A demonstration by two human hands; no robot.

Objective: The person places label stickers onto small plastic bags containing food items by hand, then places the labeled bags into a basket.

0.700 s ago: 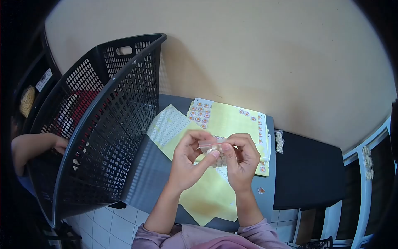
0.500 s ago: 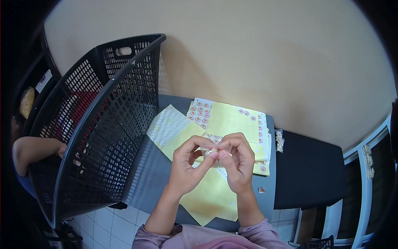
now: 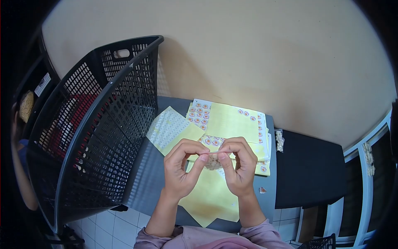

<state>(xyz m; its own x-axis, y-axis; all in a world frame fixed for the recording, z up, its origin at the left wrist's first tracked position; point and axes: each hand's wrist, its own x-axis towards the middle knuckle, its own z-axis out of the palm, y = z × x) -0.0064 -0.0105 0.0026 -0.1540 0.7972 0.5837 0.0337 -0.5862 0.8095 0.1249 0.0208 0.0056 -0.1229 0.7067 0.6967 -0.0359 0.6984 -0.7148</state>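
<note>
Between my hands is a small clear plastic bag (image 3: 213, 163) with pale pieces inside. Thumb and fingers of my left hand (image 3: 182, 170) pinch the bag's top edge at one end. My right hand (image 3: 239, 168) pinches the other end, and the edge looks stretched straight between them. Below lie yellow sheets of paper (image 3: 211, 199). Just beyond my hands are sticker sheets (image 3: 200, 113) printed with round orange-and-white labels. A single loose sticker (image 3: 262, 190) rests on the grey table right of my right wrist.
A large black plastic basket (image 3: 112, 83) stands on the left, with a co-worker's arm (image 3: 25, 182) beyond it. A printed sheet (image 3: 169, 126) lies near the basket. Another filled bag (image 3: 279, 140) sits by a black surface (image 3: 309, 170) at right. A wall rises behind the table (image 3: 143, 174).
My hands have moved slightly apart, and the bag's top edge is now drawn straight, with its contents hanging below. The co-worker's arm has drawn back from the basket.
</note>
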